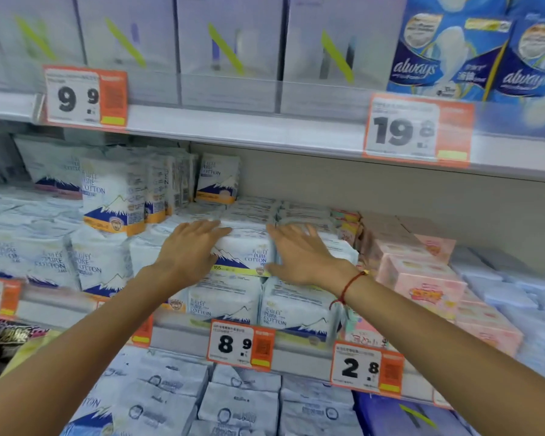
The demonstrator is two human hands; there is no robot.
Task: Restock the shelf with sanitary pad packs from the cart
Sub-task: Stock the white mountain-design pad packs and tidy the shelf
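Note:
A white Pure Cotton pad pack (246, 251) with a blue mountain print lies on top of the stacked packs on the middle shelf (183, 333). My left hand (191, 250) presses flat against its left side, fingers straight. My right hand (299, 253) presses its right side, fingers spread and straight; a red string bracelet circles that wrist. Two more of the same packs (291, 309) stand below it at the shelf front. The cart is out of view.
Upright Pure Cotton packs (112, 196) stand to the left. Pink packs (422, 278) fill the right of the shelf. The upper shelf holds white boxes (230, 42) and blue Always packs (453, 48). Orange price tags (241, 343) line the shelf edges. More packs lie on the shelf below.

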